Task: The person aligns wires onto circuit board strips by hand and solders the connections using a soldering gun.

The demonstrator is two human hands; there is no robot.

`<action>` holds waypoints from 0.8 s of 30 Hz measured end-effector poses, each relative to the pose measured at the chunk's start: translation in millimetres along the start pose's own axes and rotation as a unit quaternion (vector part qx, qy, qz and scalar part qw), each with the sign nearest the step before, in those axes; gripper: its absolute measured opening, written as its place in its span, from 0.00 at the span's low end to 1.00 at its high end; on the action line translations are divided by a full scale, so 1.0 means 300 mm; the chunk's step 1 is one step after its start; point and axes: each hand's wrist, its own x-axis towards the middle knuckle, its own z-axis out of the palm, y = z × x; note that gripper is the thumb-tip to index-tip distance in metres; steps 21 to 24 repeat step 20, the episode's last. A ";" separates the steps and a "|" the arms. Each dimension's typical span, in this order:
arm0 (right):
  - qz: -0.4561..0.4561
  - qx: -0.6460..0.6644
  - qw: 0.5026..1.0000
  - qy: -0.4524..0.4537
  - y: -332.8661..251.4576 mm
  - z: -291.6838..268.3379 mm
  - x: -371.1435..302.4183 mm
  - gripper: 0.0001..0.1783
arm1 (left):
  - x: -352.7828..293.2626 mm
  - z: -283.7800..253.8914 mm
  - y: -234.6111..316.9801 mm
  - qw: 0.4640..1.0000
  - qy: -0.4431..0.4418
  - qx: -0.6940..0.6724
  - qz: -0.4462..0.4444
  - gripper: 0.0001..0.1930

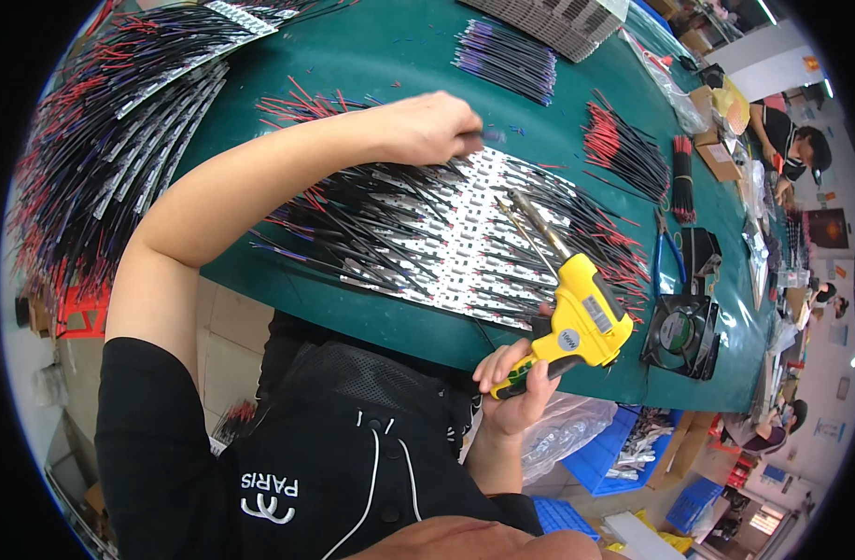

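A sheet of white circuit boards [465, 224] lies on the green table before me, with many black leads with red and blue ends fanning out from both sides. My left hand [432, 129] is over the sheet's far edge, its fingers curled together and partly blurred; whatever they pinch is too small to make out. In my right hand [519, 383] is the grip of a yellow soldering gun [588, 313], held over the sheet's near right part. The gun's metal tip points far and left, above the boards, beside a thin tube.
Finished-looking wired boards [157, 121] pile up at left. Beyond the sheet lie purple-black wires [505, 61] and a grey slatted box [558, 23]. Red-black wires [623, 149], blue-handled pliers [668, 250] and a black fan [681, 334] are at right. A blue crate [591, 471] stands below; people work beyond.
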 end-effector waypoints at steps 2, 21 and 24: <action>0.015 -0.017 0.999 -0.046 0.006 -0.032 -0.013 0.32 | 0.010 -0.026 -0.001 0.969 0.216 0.115 0.026 0.13; 0.008 -0.090 0.995 -0.050 0.051 -0.054 -0.040 0.30 | -0.075 0.050 0.058 0.998 0.026 0.023 -0.058 0.15; 0.008 -0.090 0.995 -0.050 0.051 -0.054 -0.040 0.30 | -0.075 0.050 0.058 0.998 0.026 0.023 -0.058 0.15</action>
